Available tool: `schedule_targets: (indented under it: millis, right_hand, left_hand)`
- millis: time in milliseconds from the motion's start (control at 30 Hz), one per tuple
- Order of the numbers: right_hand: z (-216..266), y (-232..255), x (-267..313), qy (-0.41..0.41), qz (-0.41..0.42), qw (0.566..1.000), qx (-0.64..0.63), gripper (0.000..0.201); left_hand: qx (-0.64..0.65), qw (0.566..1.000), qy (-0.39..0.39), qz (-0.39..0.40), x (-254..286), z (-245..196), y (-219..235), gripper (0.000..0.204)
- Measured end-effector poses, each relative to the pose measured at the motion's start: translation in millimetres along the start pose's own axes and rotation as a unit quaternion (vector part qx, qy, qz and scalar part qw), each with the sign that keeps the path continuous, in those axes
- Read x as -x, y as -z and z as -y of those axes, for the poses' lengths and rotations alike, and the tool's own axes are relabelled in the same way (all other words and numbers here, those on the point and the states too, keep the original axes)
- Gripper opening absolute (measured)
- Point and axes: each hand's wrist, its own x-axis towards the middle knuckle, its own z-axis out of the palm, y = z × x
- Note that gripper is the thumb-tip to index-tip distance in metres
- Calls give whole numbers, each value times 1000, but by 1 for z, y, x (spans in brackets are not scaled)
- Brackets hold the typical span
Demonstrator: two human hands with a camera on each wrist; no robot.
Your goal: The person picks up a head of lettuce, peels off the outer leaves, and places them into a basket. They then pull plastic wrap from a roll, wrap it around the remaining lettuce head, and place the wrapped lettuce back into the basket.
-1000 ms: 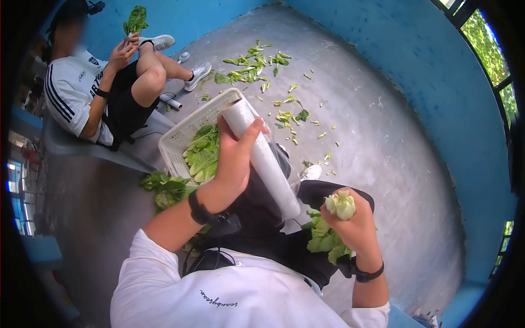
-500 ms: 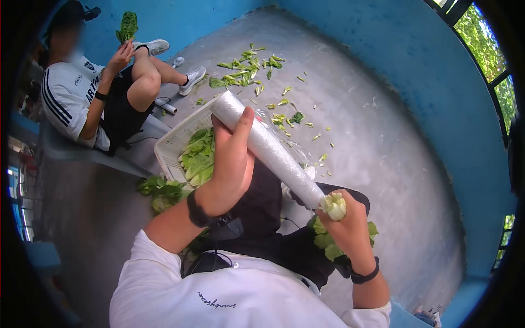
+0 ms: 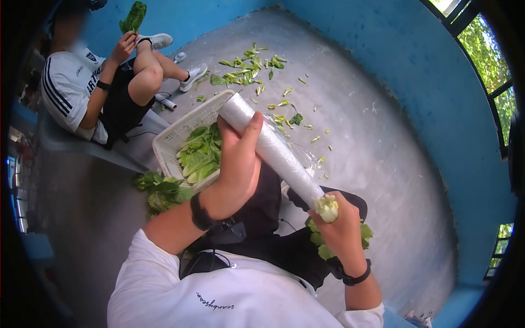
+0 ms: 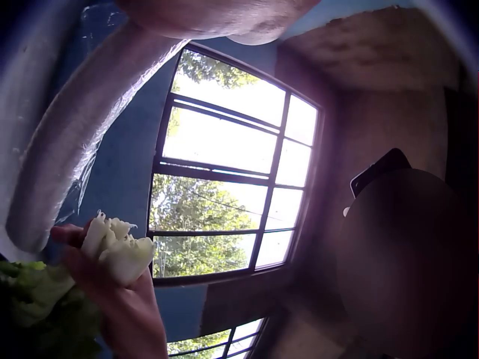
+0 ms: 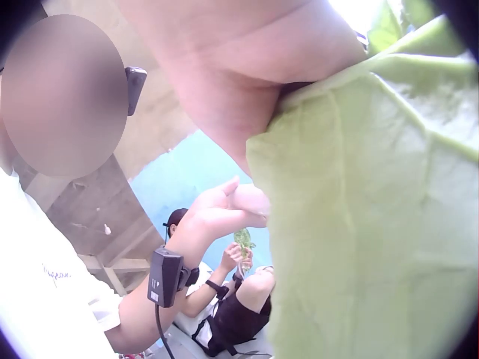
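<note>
My left hand grips the upper part of a long roll of clear plastic film, the thumb lying over it. A loose flap of film hangs along its far side. In my right hand is a leafy green vegetable head, its pale cut stem end facing up and its leaves hanging below the fist. The stem sits right at the roll's lower end. From the left wrist, the stem and the right-hand fingers show beside the roll's end; in the right wrist view a broad leaf fills the right side.
A white plastic basket with leafy greens stands beyond my left forearm, more greens beside it. Trimmed leaf scraps litter the grey floor. Another person sits at the left, holding a green leafy head.
My right hand has come left with the vegetable head, from apart to the roll's lower end. The roll has swung, its lower end shifting right and up. My left hand keeps its grip.
</note>
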Motion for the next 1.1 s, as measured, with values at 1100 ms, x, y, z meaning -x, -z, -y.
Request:
schedule_targets:
  millis: [1100]
  right_hand:
    - [-76,92,2,-129,-71,984,-98,15]
  left_hand:
    - [84,909,260,316,0,-14,37,80]
